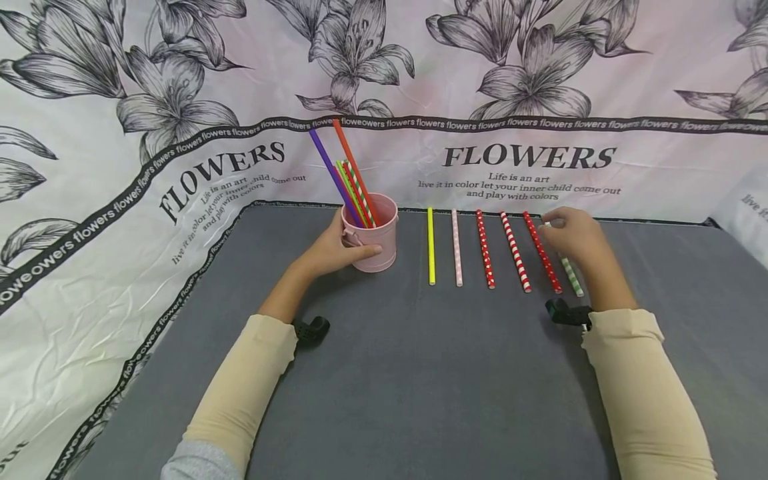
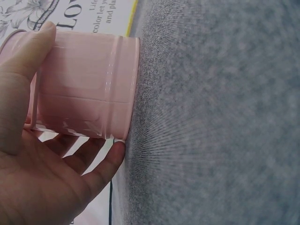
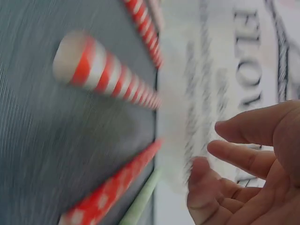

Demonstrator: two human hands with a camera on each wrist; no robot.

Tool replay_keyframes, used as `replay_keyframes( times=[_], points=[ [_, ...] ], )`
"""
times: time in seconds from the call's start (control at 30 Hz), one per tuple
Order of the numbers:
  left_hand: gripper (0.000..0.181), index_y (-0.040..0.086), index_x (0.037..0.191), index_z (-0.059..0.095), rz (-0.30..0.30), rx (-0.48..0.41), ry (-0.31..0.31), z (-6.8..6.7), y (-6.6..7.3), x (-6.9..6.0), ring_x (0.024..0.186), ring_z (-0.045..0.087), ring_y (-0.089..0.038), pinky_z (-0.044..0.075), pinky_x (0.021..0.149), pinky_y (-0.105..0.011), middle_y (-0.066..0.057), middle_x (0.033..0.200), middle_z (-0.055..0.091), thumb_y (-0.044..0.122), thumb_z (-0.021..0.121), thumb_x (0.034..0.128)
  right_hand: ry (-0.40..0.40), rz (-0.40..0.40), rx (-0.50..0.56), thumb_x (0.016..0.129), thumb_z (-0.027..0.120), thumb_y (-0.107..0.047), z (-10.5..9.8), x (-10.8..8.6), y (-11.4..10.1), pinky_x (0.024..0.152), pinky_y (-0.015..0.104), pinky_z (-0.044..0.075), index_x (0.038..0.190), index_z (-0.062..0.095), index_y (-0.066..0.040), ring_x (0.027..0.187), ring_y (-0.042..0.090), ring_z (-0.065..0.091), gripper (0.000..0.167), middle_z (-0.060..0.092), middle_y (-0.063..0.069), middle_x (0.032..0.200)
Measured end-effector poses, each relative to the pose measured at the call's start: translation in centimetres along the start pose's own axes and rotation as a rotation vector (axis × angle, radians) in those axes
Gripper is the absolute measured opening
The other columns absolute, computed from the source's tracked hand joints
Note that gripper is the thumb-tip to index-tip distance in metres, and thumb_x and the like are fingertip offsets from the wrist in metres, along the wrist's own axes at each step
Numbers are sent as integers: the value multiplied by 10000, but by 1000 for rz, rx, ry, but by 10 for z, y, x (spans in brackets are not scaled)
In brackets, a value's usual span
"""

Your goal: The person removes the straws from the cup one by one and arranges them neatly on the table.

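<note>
In the head view the pink bucket (image 1: 385, 233) hides the lower ends of the straws in it (image 1: 332, 170) and most of the left hand's (image 1: 336, 251) fingers, while the right hand (image 1: 579, 235) covers part of the green-striped straw (image 1: 572, 275). The left wrist view's edge cuts off the bucket's mouth — its straws out of sight. The right wrist view is blurred — the green-striped and red dotted (image 3: 112, 192) straws run off its bottom edge.

A pink bucket (image 1: 379, 250) stands on the grey tabletop (image 1: 432, 380), near the far edge. Right of it lie six straws (image 1: 515, 251) in a row: yellow, pale pink, dotted red, striped red, dotted red, striped green.
</note>
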State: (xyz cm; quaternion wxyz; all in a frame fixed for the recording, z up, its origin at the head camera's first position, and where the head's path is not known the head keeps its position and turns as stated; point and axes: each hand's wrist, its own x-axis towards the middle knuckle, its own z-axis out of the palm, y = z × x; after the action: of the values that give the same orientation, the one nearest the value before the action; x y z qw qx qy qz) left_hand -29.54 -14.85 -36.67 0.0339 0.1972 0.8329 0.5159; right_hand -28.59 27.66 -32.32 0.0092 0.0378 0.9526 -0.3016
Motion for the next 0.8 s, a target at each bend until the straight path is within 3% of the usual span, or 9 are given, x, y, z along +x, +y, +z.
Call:
replay_keyframes(
  times=[0.13, 0.33, 0.57, 0.77, 0.8],
  points=[
    [925, 171, 1539, 195, 8, -1, -3, 3, 1, 2, 1309, 432, -232, 383, 1083, -513, -70, 1453, 417, 308, 798, 851, -38, -123, 76, 1006, 535, -220, 6, -8, -27, 834, 568, 482, 1358, 509, 57, 1078, 474, 539, 450, 493, 344, 1314],
    [919, 165, 1531, 198, 2, -13, 5, 2, -1, 1, 1311, 431, -242, 374, 1086, -530, -76, 1449, 418, 304, 799, 849, -87, -288, 180, 1013, 551, -178, 26, -16, -80, 788, 431, 531, 1306, 608, 17, 959, 372, 687, 356, 601, 245, 1281],
    [926, 168, 1531, 198, -2, 2, 7, 1, -2, 0, 1315, 441, -236, 388, 1079, -516, -68, 1452, 423, 315, 805, 847, -63, -471, 319, 986, 579, -94, 51, -19, -140, 833, 404, 516, 1199, 688, 18, 994, 305, 668, 263, 694, 179, 1138],
    [927, 171, 1522, 200, 7, -5, 14, 0, 0, -1, 1293, 455, -223, 409, 1066, -498, -54, 1442, 427, 311, 816, 844, -44, -604, 322, 962, 616, -47, 72, -13, -183, 836, 399, 545, 1160, 694, 38, 975, 280, 674, 229, 702, 178, 1107],
    [921, 152, 1525, 194, 9, -13, 8, 0, 5, -4, 1301, 449, -237, 404, 1070, -502, -72, 1448, 421, 284, 809, 852, -46, -614, 313, 957, 621, -48, 76, -11, -189, 840, 399, 548, 1159, 694, 39, 976, 276, 672, 232, 703, 175, 1106]
  ],
)
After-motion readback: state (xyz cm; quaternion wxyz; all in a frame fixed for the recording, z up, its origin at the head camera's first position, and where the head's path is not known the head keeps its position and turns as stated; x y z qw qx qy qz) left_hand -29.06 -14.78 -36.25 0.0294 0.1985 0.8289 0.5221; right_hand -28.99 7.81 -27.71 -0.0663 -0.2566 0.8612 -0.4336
